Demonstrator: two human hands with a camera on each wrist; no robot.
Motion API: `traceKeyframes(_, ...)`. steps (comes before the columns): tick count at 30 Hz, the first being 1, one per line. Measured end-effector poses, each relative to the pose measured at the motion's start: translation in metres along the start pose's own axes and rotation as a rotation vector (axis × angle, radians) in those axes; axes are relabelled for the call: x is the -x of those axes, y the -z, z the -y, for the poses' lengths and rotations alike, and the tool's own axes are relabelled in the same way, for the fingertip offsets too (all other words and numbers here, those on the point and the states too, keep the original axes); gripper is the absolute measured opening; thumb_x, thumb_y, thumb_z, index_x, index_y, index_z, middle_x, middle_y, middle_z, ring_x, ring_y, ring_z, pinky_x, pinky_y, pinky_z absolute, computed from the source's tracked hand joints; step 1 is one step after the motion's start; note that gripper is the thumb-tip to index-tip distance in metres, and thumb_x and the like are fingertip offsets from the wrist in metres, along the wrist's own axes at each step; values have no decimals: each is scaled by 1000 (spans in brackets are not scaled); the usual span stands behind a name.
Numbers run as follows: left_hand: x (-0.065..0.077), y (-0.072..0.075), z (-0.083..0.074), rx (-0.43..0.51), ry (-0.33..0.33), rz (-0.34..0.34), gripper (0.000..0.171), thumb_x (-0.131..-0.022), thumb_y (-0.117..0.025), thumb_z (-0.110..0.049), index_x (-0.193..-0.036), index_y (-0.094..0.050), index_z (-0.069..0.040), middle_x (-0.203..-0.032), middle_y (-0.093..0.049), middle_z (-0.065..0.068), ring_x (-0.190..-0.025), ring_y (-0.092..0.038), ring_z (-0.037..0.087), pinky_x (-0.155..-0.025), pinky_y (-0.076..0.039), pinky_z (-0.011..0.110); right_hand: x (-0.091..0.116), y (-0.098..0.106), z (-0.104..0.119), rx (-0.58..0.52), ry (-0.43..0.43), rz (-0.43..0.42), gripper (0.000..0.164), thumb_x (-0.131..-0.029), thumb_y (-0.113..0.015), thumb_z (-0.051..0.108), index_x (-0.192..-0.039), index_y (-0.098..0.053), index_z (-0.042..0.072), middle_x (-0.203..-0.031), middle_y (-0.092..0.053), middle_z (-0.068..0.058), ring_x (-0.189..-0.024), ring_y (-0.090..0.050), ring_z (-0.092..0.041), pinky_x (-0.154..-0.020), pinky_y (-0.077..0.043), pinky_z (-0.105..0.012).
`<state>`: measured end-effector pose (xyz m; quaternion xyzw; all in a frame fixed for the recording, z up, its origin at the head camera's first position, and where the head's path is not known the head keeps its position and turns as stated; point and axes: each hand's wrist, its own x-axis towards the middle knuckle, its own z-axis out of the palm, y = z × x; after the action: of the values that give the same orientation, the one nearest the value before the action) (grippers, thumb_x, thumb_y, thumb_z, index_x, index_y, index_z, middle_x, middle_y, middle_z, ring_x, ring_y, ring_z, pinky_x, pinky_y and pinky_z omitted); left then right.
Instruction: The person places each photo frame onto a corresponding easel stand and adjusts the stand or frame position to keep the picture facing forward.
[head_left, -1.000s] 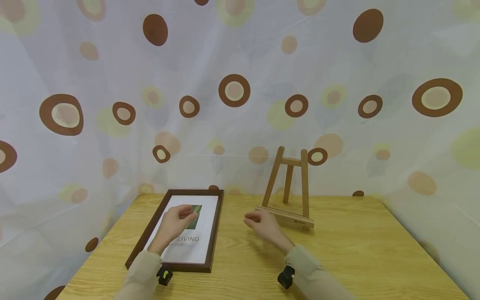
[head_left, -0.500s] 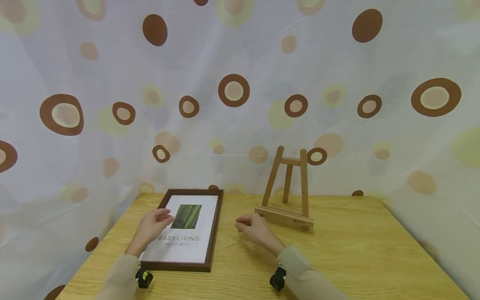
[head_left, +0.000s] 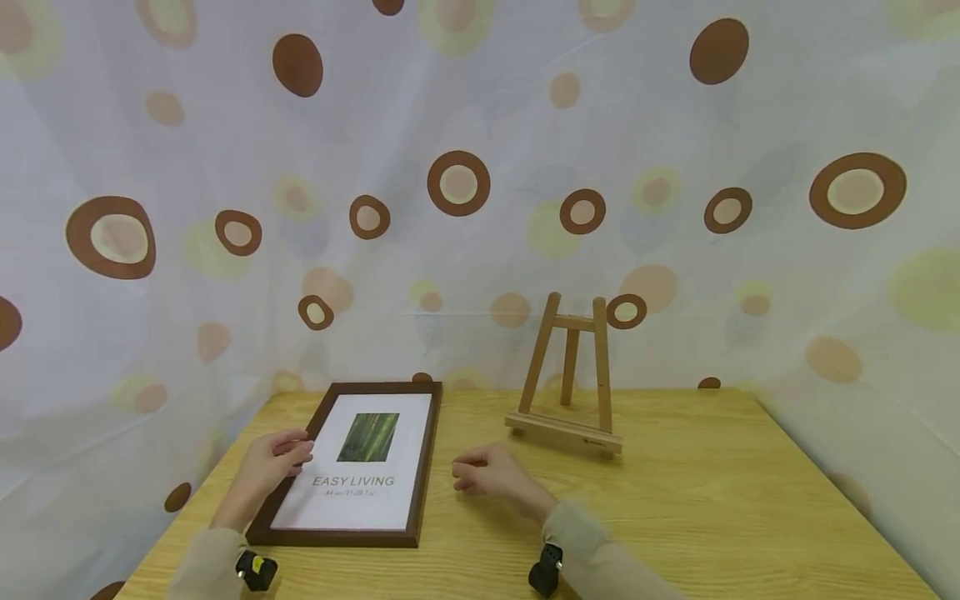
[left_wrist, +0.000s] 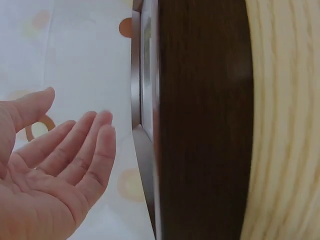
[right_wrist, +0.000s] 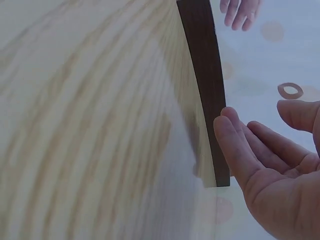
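A dark brown picture frame [head_left: 424, 462] lies flat on the left of the table, its white sheet reading "EASY LIVING" below a green picture. My left hand [head_left: 266, 471] hovers at the frame's left side, fingertips overlapping that edge in the head view. In the left wrist view its fingers [left_wrist: 102, 160] are gently bent, with nothing in them, beside the dark frame side [left_wrist: 205, 120]. My right hand [head_left: 498, 479] is to the right of the frame, fingers loosely bent and holding nothing. The right wrist view shows the fingers [right_wrist: 237, 150] close to the frame's side [right_wrist: 205, 70].
A small wooden easel [head_left: 564, 427] stands behind my right hand, its ledge facing forward. The wood-grain table [head_left: 697, 508] extends to the right. A white curtain [head_left: 480, 267] with brown and yellow spots hangs behind the table and at both sides.
My left hand has moved left from over the picture frame to its left edge, uncovering the print. My right hand has moved left and nearer me, away from the easel ledge.
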<state>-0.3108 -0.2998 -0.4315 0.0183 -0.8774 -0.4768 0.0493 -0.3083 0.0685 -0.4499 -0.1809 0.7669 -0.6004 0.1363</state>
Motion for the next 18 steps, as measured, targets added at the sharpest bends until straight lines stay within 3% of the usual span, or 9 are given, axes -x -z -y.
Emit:
traceKeyframes(5, 4, 9, 6, -98, -15, -41, 55, -101, -55, -29, -135, -48, 13, -134, -54, 32, -120, -56, 42, -94, -53, 47, -1, -8, -1, -10, -22, 22, 42, -99, -59, 18, -128, -57, -13, -115, -67, -25, -98, -69, -32, -84, -60, -39)
traceKeyframes(9, 7, 14, 10, -170, 13, -60, 52, -101, -55, -26, -133, -50, 14, -133, -54, 34, -122, -52, 45, -100, -47, 54, -4, -14, -4, -30, -54, 58, 42, -99, -58, 16, -129, -56, -13, -116, -66, -26, -101, -68, -32, -84, -59, -38)
traceKeyframes(13, 9, 19, 18, -206, 10, -43, 48, -99, -56, -22, -128, -53, 17, -126, -58, 34, -112, -59, 43, -92, -53, 49, -7, -21, -7, -71, -83, 102, 44, -99, -57, 17, -131, -54, -14, -120, -65, -27, -104, -68, -35, -84, -60, -40)
traceKeyframes(18, 7, 25, 29, -124, 29, 39, 40, -99, -56, -17, -123, -57, 16, -110, -67, 26, -88, -63, 24, -71, -55, 30, -7, -30, 0, -153, -120, 138, 47, -99, -58, 18, -133, -51, -14, -124, -63, -29, -109, -66, -37, -87, -59, -41)
